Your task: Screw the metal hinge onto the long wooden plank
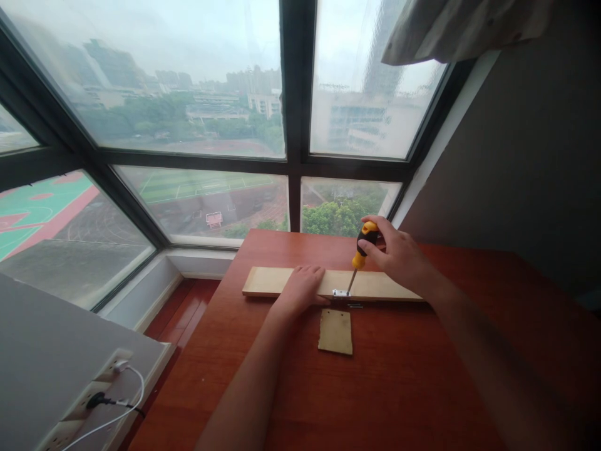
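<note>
My right hand (399, 250) grips a yellow-and-black screwdriver (367, 238) by its handle. The shaft slants down and its tip meets a small silver metal hinge (341, 293) at the front edge of a pale wooden board (267, 282). My left hand (303, 289) is closed on the board just left of the hinge, fingers over its top and thumb along the near edge. Close in front of the hinge lie small screws (355, 305), too small to count surely. Nearer to me is a flat tan rectangular piece (335, 332) with two small holes along its far edge.
All of this rests on a reddish-brown wooden table (375, 388). Large dark-framed windows (295, 166) rise behind it. At lower left, a low wall carries power sockets (89, 398) with a white cable (141, 382) plugged in. A grey wall (516, 156) stands at right.
</note>
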The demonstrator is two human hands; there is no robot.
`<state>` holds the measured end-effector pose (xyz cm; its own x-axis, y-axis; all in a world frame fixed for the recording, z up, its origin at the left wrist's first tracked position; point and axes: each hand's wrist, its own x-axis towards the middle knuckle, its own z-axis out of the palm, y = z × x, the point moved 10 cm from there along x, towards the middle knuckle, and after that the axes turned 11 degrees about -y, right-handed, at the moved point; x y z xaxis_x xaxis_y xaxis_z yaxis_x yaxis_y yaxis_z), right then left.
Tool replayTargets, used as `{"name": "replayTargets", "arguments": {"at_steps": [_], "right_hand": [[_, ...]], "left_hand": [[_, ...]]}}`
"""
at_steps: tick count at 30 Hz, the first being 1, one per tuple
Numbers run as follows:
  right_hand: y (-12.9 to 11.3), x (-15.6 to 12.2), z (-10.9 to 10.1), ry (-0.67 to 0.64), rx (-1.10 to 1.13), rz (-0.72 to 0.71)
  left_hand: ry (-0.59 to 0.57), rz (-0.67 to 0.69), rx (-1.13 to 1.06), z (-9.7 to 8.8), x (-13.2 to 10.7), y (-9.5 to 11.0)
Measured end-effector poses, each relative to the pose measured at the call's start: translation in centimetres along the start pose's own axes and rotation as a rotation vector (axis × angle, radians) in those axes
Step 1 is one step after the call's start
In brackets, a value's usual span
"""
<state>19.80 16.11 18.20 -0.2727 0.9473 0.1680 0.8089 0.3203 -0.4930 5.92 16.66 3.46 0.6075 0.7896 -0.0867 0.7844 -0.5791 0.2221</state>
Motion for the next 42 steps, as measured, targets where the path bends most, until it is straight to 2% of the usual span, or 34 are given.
{"name": "replayTargets", "arguments": {"at_steps": [4, 8, 12, 14, 20, 23, 28, 31, 35, 37, 42], "right_hand": [[0.4, 0.1, -0.4, 0.068, -0.092, 0.024], [-0.6, -0.1, -0.5, 0.096, -0.196, -0.002], [-1.2, -0.4, -0.7, 0.146, -0.336, 0.034], [-1.3, -0.4, -0.7, 0.142, -0.327, 0.032], [-0.7, -0.2, 0.0, 0.021, -0.056, -0.021], [-0.5, -0.3, -0.7, 0.09, -0.21, 0.033], [-1.8, -0.7, -1.0, 0.174, -0.454, 0.079], [-2.1, -0.7, -0.8, 0.149, -0.442, 0.094], [-2.0, -0.2, -0.3, 0.053, -0.201, 0.003], [-1.6, -0.1, -0.2, 0.025, -0.16, 0.005], [-1.8, -0.5, -1.1, 0.13, -0.394, 0.06]], "left_hand": [[-0.007, 0.004, -0.002, 0.0, 0.0, 0.0], [-0.011, 0.008, -0.014, 0.1, -0.1, 0.0], [-0.006, 0.007, -0.022, 0.1, -0.2, -0.1], [-0.009, 0.005, -0.018, 0.2, -0.2, -0.1], [-0.014, 0.0, 0.009, 0.1, -0.1, 0.1], [-0.019, 0.0, 0.017, 0.0, -0.1, 0.2], [-0.019, 0.003, 0.014, 0.1, -0.1, 0.2], [-0.017, -0.001, 0.008, 0.1, 0.0, 0.1], [-0.034, -0.006, 0.001, 0.2, 0.0, 0.1], [-0.048, -0.007, -0.001, 0.3, 0.1, 0.1], [-0.032, -0.007, 0.005, 0.2, 0.1, 0.1]]}}
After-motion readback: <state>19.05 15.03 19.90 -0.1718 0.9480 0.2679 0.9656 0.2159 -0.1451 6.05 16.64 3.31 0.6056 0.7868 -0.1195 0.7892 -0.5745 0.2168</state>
